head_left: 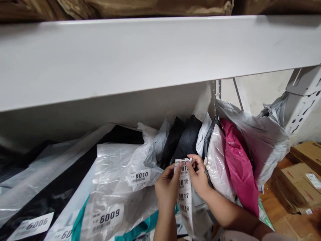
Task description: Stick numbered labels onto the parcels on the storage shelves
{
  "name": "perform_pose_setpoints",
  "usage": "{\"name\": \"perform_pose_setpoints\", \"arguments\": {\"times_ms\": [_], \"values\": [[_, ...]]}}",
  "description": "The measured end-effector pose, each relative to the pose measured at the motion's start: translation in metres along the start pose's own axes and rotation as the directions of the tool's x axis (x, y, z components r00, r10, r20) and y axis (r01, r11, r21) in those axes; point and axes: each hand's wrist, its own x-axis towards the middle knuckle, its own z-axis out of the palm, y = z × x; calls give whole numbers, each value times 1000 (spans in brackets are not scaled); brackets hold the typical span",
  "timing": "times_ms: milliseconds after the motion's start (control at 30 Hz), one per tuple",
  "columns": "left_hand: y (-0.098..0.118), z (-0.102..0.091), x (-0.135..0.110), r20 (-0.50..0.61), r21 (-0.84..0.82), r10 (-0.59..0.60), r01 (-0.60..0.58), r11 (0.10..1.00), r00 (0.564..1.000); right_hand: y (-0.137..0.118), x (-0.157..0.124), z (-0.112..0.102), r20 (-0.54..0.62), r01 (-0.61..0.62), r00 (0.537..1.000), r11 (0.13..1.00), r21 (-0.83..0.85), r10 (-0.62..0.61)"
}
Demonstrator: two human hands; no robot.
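Note:
A strip of white number labels hangs down between my hands, with printed numbers such as 6016 and 6017 on it. My left hand pinches the strip's upper left side. On the other side, the fingers of my right hand grip it near the top, around the 6014 and 6015 labels. Just behind my hands stands a dark plastic mailing bag. To the left are clear-wrapped parcels, one with a 6010 label and one with a 6009 label.
A white shelf beam crosses above the parcels. To the right stand a white bag, a pink bag and a large grey-white bag. Cardboard boxes lie low at the right, beyond the perforated upright.

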Motion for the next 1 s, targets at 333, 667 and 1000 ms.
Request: {"name": "perform_pose_setpoints", "arguments": {"times_ms": [333, 667, 1000], "values": [[2, -9, -1, 12, -108, -99, 99, 989, 995, 0, -1, -1, 12, 22, 1000, 997, 79, -23], [-11, -5, 1, 53, -199, -125, 134, 971, 991, 3, 1, 2, 7, 34, 999, 993, 116, -35], [-1, -3, 2, 13, -305, -257, 249, 919, 966, 2, -2, 3, 104, -90, 993, 952, 291, 62]]}}
